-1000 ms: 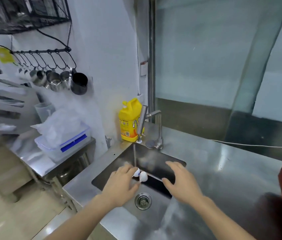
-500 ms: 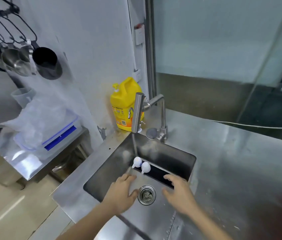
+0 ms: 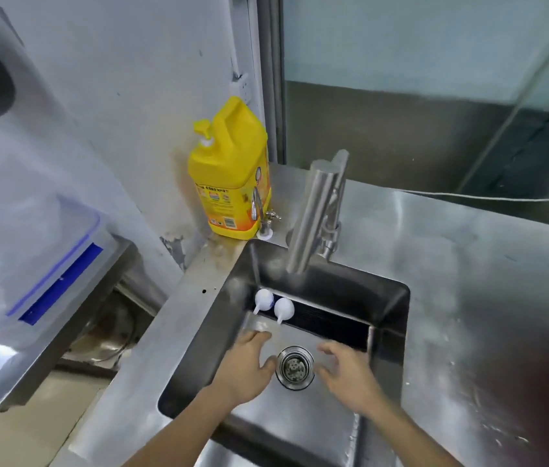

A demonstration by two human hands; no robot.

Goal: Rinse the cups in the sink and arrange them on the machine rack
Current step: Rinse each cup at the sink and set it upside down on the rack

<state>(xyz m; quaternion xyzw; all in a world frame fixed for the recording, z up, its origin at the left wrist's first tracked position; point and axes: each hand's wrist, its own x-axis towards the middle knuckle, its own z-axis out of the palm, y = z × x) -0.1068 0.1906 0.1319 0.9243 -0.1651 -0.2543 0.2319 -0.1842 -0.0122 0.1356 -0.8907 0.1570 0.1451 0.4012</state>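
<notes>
A steel sink (image 3: 199, 335) fills the lower middle of the head view, with a round drain strainer (image 3: 295, 367) in its floor. Two small white bulb-shaped items (image 3: 275, 305) lie at the sink's back left, just below the steel faucet spout (image 3: 313, 217). My left hand (image 3: 246, 369) hovers left of the drain, fingers apart, holding nothing. My right hand (image 3: 350, 374) hovers right of the drain, also empty with spread fingers. No cup shows in the sink, and no machine rack is in view.
A yellow detergent jug (image 3: 231, 173) stands at the sink's back left corner against the wall. A small tap (image 3: 259, 210) sits beside it. Steel counter (image 3: 485, 281) stretches right. A clear lidded box with blue trim (image 3: 40, 264) rests on a lower shelf at left.
The view has closed in and tilted down onto the sink. Both hands have drawn back from the white bulbs to either side of the drain.
</notes>
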